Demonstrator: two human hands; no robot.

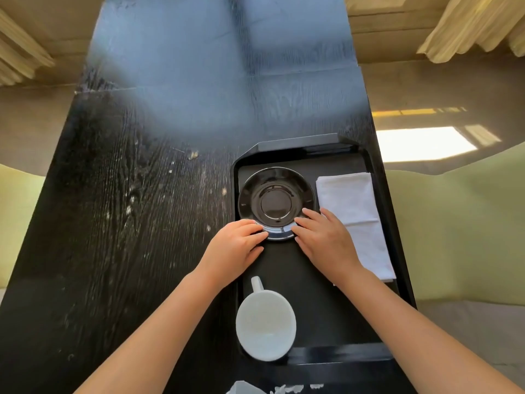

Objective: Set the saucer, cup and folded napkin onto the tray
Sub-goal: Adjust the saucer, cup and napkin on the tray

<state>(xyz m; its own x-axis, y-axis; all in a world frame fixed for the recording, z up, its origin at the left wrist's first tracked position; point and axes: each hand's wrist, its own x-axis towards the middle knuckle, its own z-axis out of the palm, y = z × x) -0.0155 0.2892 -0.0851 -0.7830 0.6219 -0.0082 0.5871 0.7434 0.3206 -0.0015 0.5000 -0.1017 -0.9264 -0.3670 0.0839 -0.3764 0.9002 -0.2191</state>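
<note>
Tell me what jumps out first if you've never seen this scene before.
Two bare hands, left hand and right hand, meet at the near rim of a glossy black saucer on a black tray. A white folded napkin lies along the tray's right side, and a white cup stands at its near left corner.

One black tray (318,362); one black saucer (276,201); one white cup (265,325); one folded white napkin (355,214); two bare hands, left hand (234,248) and right hand (326,241); one dark wooden table (127,223).
</note>
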